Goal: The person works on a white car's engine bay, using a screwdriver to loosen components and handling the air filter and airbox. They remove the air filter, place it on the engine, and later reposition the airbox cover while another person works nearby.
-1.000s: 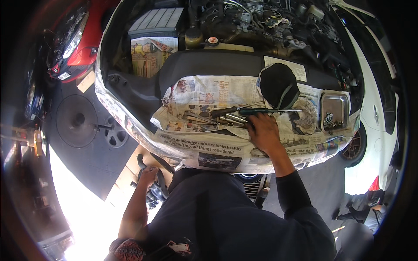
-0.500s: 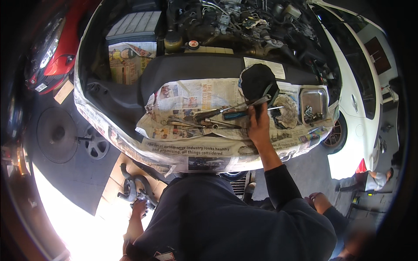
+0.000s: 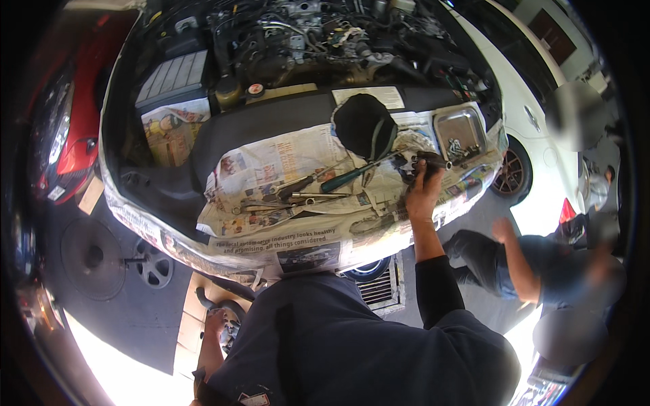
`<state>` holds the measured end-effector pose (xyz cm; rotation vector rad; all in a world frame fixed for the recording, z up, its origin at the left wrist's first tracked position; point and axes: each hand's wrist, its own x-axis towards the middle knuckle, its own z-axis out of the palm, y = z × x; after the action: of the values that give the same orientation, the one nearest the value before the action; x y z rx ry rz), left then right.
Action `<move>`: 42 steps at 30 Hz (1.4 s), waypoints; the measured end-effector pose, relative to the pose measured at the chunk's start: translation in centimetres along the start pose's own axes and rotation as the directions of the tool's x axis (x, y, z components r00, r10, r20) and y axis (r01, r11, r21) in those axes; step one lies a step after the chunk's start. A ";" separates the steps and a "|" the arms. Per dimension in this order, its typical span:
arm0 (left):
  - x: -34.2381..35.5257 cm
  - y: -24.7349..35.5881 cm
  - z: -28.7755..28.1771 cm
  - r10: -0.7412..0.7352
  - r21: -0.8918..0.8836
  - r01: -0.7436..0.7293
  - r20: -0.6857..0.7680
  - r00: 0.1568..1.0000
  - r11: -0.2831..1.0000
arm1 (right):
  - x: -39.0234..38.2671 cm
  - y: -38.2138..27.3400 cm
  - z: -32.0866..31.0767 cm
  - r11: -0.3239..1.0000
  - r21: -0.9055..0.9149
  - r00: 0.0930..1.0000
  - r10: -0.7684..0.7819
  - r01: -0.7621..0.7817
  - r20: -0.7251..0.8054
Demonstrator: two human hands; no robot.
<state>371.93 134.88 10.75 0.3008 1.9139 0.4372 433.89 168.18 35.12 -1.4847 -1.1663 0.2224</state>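
Observation:
My right hand (image 3: pixel 422 196) reaches over the newspaper-covered front of an open car and is closed around a dark cylindrical tool (image 3: pixel 435 161) with a shiny tip. Just left of it lie a green-handled screwdriver (image 3: pixel 344 178), a pair of pliers (image 3: pixel 370 174) and a round black cloth-like piece (image 3: pixel 365 125). Several wrenches (image 3: pixel 264 206) are spread farther left on the newspaper (image 3: pixel 264 159). Low at my left side, my left hand (image 3: pixel 215 323) grips a dark curved pipe part (image 3: pixel 232 318); my body and the hand partly hide it.
A metal tray (image 3: pixel 460 135) of small fasteners sits at the right, below the engine (image 3: pixel 298 40). Cardboard (image 3: pixel 189 321) and a wheel (image 3: pixel 154 262) lie on the floor at left. A red car (image 3: pixel 78 135) and a white car (image 3: pixel 521 108) flank me. A co-worker (image 3: pixel 514 264) is at right.
My right hand has moved right, away from the pliers, which now lie on the newspaper, and has the dark cylindrical tool. The whole view has shifted. The co-worker shows more fully.

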 end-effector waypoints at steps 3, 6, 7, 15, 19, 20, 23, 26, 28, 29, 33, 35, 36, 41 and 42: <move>2.1 1.1 0.3 0.055 0.018 -0.057 0.068 0.996 0.998 | -1.1 0.7 -1.0 0.994 0.082 0.997 -0.071 0.073 -0.025; 4.8 1.6 -0.3 0.115 0.142 -0.130 0.110 0.987 0.981 | -2.0 1.4 -1.6 0.995 0.091 0.999 -0.026 0.028 -0.027; 5.6 1.7 -0.5 0.159 0.198 -0.187 0.148 0.976 0.962 | -2.2 1.6 -1.6 0.991 0.135 0.999 -0.004 0.008 -0.032; 6.8 2.8 -1.9 0.428 0.302 -0.506 0.289 0.856 0.808 | -2.7 0.6 -1.3 0.949 -0.311 0.999 -0.045 0.046 0.010; 6.0 2.9 -1.2 0.524 0.428 -0.635 0.359 0.773 0.643 | -2.4 -0.9 -1.1 0.952 -0.299 0.997 -0.056 0.067 0.047; 5.9 2.9 -0.9 0.469 0.584 -0.600 0.380 0.797 0.547 | -2.3 -1.1 -1.0 0.953 -0.300 0.998 -0.019 0.037 0.063; 5.7 2.7 0.1 0.458 0.761 -0.619 0.488 0.743 0.195 | -2.0 -1.4 -1.1 0.946 -0.323 0.993 0.071 -0.036 0.098; 5.3 2.4 0.6 0.460 0.761 -0.648 0.561 0.688 0.041 | -1.9 -1.6 -1.2 0.937 -0.348 0.991 0.028 0.020 0.133; 4.9 2.1 0.9 0.434 0.795 -0.607 0.537 0.723 0.027 | -2.0 -1.8 -1.2 0.926 -0.378 0.989 0.040 0.016 0.140; 4.7 1.9 1.0 0.492 0.700 -0.657 0.482 0.725 0.281 | -2.1 -2.0 -1.2 0.922 -0.384 0.990 0.005 0.050 0.140; 4.2 1.1 0.7 0.345 0.479 -0.490 0.362 0.866 0.729 | -1.9 -2.3 -1.0 0.908 -0.416 0.983 0.038 0.040 0.178; 4.2 0.8 0.4 0.339 0.493 -0.494 0.373 0.864 0.716 | -1.7 -2.1 -0.7 0.910 -0.413 0.975 0.063 0.032 0.214; 4.4 0.8 0.3 0.376 0.478 -0.529 0.382 0.844 0.701 | -1.7 -2.0 -0.6 0.902 -0.432 0.976 0.079 0.017 0.203; 4.7 0.7 0.3 0.468 0.736 -0.674 0.576 0.671 0.060 | -1.8 -0.5 -0.3 0.855 -0.517 0.990 0.038 0.036 0.133; 4.8 0.8 0.4 0.402 0.740 -0.653 0.555 0.728 0.160 | -1.3 0.0 -0.7 0.866 -0.497 0.990 0.024 0.050 0.140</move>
<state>370.55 137.65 7.00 1.7891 1.5417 -0.3194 433.76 166.71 34.74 -1.9385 -1.4198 0.0099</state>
